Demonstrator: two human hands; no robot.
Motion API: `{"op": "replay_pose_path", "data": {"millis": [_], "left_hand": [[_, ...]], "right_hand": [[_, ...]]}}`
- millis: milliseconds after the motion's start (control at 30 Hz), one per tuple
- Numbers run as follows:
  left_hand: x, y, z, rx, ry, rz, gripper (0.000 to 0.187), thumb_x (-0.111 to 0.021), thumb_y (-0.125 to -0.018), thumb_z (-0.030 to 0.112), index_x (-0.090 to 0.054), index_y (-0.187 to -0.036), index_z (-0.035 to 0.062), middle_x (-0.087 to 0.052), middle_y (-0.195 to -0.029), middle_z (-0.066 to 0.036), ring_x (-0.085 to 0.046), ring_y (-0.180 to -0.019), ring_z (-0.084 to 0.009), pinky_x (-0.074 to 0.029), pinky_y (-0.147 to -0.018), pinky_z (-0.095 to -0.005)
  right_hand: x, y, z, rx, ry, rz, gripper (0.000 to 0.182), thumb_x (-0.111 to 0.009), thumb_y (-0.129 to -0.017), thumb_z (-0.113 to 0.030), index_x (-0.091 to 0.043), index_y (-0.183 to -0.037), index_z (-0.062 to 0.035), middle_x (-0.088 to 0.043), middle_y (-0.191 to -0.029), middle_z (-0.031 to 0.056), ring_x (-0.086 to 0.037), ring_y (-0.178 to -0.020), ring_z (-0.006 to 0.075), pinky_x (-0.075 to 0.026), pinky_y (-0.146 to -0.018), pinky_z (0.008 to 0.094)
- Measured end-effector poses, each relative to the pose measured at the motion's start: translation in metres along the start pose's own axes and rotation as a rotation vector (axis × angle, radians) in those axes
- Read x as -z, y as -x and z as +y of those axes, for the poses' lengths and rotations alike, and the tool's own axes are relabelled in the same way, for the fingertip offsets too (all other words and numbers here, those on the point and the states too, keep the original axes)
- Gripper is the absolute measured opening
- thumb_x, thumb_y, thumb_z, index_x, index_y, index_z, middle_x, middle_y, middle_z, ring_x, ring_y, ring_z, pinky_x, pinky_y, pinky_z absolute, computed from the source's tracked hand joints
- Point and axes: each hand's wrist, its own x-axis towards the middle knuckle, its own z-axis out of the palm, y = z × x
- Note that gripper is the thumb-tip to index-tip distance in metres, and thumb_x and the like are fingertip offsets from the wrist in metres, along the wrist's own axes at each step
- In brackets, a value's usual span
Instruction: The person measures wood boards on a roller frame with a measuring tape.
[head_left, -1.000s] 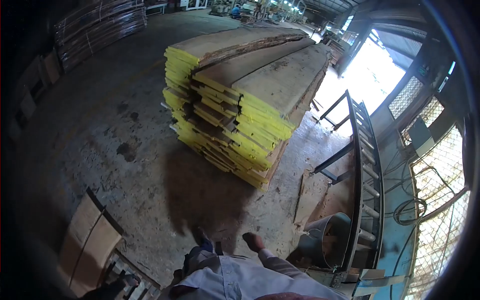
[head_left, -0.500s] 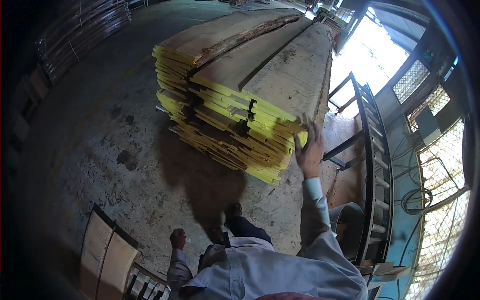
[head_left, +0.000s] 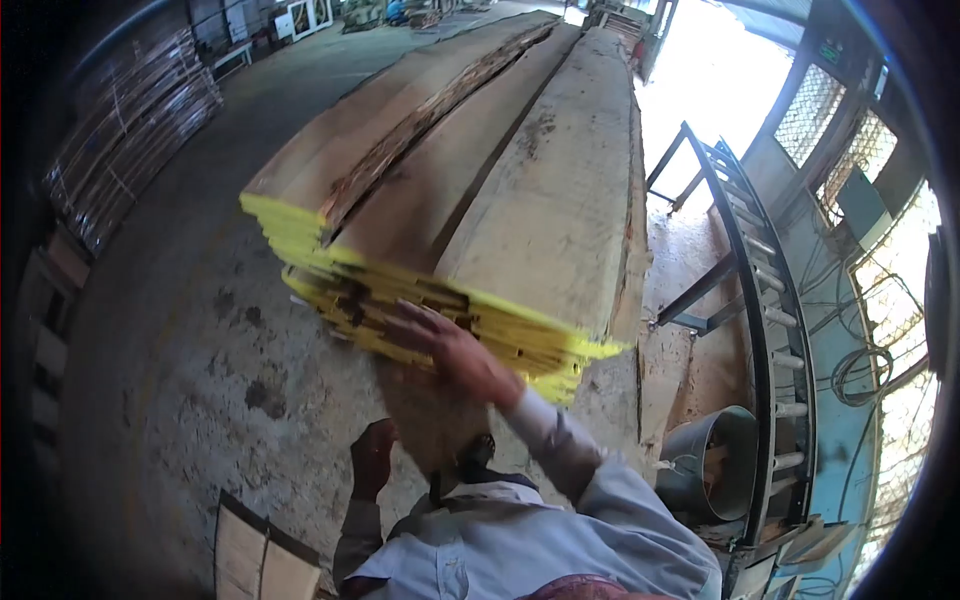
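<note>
Two hands by the board stack (head_left: 440, 190): right hand (head_left: 465, 360) fingers spread, left hand (head_left: 374, 458) I can't tell. Boards (head_left: 560, 190) look heavy, stiff; I'd grip the stack's yellow ends (head_left: 520, 322).

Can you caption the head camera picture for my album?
A bare right hand in front of a stack of yellow-ended boards.

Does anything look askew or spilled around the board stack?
The yellow ends of the board stack do not sit flush, so it looks ragged. Dark patches mark the floor to its left, possibly spills.
</note>
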Motion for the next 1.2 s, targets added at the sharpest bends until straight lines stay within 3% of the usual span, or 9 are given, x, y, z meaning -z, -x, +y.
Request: {"op": "replay_pose_path", "data": {"millis": [133,367,733,833,933,967,1000,1133,1200], "left_hand": [[0.007,-0.084,0.084,-0.164,-0.029,0.161,0.035,-0.057,-0.104,0.028,-0.065,-0.122,-0.0011,-0.071,-0.112,-0.017,-0.071,-0.097,-0.0246,-0.056,-0.083,-0.0358],[-0.042,-0.246,0.233,-0.754,-0.397,-0.289,0.051,-0.066,-0.097,0.026,-0.053,-0.137,-0.0025,-0.048,-0.146,-0.026,-0.048,-0.136,-0.0412,-0.041,-0.112,-0.0468],[-0.274,-0.420,0.236,-1.178,-0.556,-0.910,0.074,-0.045,-0.103,0.048,-0.027,-0.157,0.0011,-0.022,-0.165,-0.021,-0.012,-0.155,-0.0349,-0.012,-0.126,-0.0472],[-0.280,-0.503,0.246,-1.148,-0.595,-0.913,0.070,-0.042,-0.103,0.050,-0.030,-0.158,0.0076,-0.027,-0.165,-0.017,-0.017,-0.154,-0.0350,-0.016,-0.125,-0.0475],[-0.263,-0.615,0.261,-0.556,-0.699,-0.999,0.059,-0.045,-0.102,0.046,-0.044,-0.152,0.0157,-0.050,-0.151,-0.016,-0.044,-0.141,-0.0359,-0.031,-0.119,-0.0442],[-0.305,-0.708,0.176,-1.265,-0.526,-0.317,0.052,-0.044,-0.102,0.040,-0.050,-0.148,0.0167,-0.059,-0.142,-0.016,-0.057,-0.128,-0.0347,-0.044,-0.109,-0.0457],[-0.284,-0.737,0.178,-0.835,-0.813,-0.470,0.051,-0.040,-0.102,0.033,-0.051,-0.147,0.0116,-0.063,-0.135,-0.017,-0.066,-0.115,-0.0370,-0.051,-0.098,-0.0510],[-0.266,-0.730,0.214,-0.532,-0.602,-0.080,0.045,-0.046,-0.100,0.040,-0.062,-0.119,0.0022,-0.071,-0.109,-0.023,-0.070,-0.093,-0.0415,-0.056,-0.079,-0.0524],[-0.331,-0.729,0.193,-0.752,-0.521,-0.295,0.045,-0.051,-0.097,0.044,-0.060,-0.115,0.0034,-0.069,-0.116,-0.022,-0.067,-0.104,-0.0401,-0.051,-0.093,-0.0544]], "right_hand": [[0.076,0.053,-0.005,-0.191,0.213,0.301,0.053,-0.077,-0.084,-0.017,-0.060,-0.132,-0.0024,-0.058,-0.140,0.0199,-0.051,-0.135,0.0381,-0.038,-0.115,0.0488],[0.127,0.114,0.013,-0.831,0.565,0.557,0.050,-0.078,-0.083,-0.021,-0.064,-0.127,-0.0025,-0.055,-0.143,0.0212,-0.048,-0.136,0.0401,-0.036,-0.115,0.0497],[0.082,0.082,0.037,-0.820,0.801,0.682,0.034,-0.049,-0.105,-0.024,-0.065,-0.126,-0.0028,-0.056,-0.144,0.0193,-0.044,-0.140,0.0429,-0.033,-0.117,0.0520],[0.079,0.075,0.043,-0.827,0.838,0.775,0.036,-0.043,-0.107,-0.025,-0.067,-0.121,-0.0023,-0.061,-0.137,0.0178,-0.048,-0.136,0.0424,-0.036,-0.114,0.0503],[0.074,0.070,0.052,-0.819,0.865,0.873,0.036,-0.044,-0.106,-0.026,-0.070,-0.116,-0.0016,-0.066,-0.130,0.0167,-0.052,-0.132,0.0406,-0.038,-0.112,0.0485],[0.072,0.070,0.054,-0.839,0.862,0.893,0.036,-0.045,-0.106,-0.026,-0.071,-0.114,-0.0016,-0.067,-0.129,0.0165,-0.053,-0.132,0.0400,-0.039,-0.112,0.0479],[0.073,0.071,0.054,-0.863,0.860,0.910,0.036,-0.046,-0.105,-0.027,-0.072,-0.111,-0.0017,-0.068,-0.128,0.0164,-0.054,-0.131,0.0394,-0.039,-0.111,0.0474],[0.072,0.064,0.056,-0.889,0.864,0.946,0.045,-0.042,-0.107,-0.035,-0.073,-0.111,-0.0018,-0.067,-0.129,0.0161,-0.055,-0.131,0.0357,-0.037,-0.112,0.0450],[0.068,0.063,0.058,-0.935,0.866,0.977,0.048,-0.041,-0.107,-0.036,-0.073,-0.108,-0.0008,-0.069,-0.125,0.0173,-0.056,-0.128,0.0364,-0.037,-0.112,0.0458]]}}
